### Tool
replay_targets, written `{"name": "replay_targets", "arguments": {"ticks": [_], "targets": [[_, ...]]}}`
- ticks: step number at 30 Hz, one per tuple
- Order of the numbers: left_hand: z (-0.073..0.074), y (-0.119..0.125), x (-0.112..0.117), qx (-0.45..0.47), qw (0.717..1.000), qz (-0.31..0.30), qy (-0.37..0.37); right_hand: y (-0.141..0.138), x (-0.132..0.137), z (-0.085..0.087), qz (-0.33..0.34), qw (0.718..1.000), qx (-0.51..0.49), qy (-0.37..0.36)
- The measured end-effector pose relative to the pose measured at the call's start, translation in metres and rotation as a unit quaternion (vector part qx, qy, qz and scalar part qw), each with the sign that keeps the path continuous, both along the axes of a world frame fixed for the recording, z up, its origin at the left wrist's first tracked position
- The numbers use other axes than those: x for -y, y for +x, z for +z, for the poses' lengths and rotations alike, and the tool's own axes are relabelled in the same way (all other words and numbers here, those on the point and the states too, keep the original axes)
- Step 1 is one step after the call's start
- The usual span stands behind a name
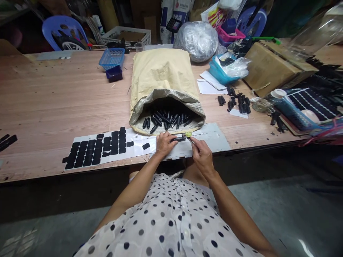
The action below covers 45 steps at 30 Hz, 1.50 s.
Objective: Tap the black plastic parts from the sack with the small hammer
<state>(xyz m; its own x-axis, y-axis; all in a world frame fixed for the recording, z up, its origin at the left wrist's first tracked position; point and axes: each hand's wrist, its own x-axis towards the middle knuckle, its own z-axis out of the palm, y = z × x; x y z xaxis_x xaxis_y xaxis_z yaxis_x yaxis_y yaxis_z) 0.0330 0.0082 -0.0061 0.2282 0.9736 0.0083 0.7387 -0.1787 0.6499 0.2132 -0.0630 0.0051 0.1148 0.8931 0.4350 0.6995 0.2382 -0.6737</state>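
My left hand (165,144) is closed around a slim black plastic piece (179,139) at the front of the table. My right hand (203,156) grips the thin handle of what looks like a small hammer; its head (188,134) is grey with a round yellow-green end. That head is beside the tip of the black piece; whether they touch, I cannot tell. Both hands are over a pale board (214,137). Just behind them, a cream sack (163,67) lies with its mouth facing me and several black pieces (171,119) inside.
Left of my hands lies a sheet with rows of black rounded patches (89,151), and a loose patch (146,146). Further back are a blue basket (112,58) and a dark blue tray (114,73). More black pieces (242,103), a cardboard box (276,67) and a teal basin (222,73) are on the right.
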Motion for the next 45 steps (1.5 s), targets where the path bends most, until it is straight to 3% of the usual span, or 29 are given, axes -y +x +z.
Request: {"name": "replay_targets", "arguments": {"ticks": [5,13,32,45], "targets": [[-0.001,0.001,0.000,-0.003,1.000,0.000,0.003,-0.006,0.001,0.003,-0.009,1.000,0.025,0.012],[0.002,0.003,0.000,-0.016,1.000,0.000,-0.005,-0.007,0.001,-0.007,-0.017,0.999,0.041,-0.002],[0.011,0.002,0.000,-0.003,1.000,0.008,-0.028,-0.006,-0.005,-0.013,-0.064,0.994,-0.080,-0.024],[0.001,-0.005,-0.013,-0.005,0.999,-0.025,-0.042,0.001,-0.011,-0.021,-0.064,0.989,-0.121,-0.064]]}}
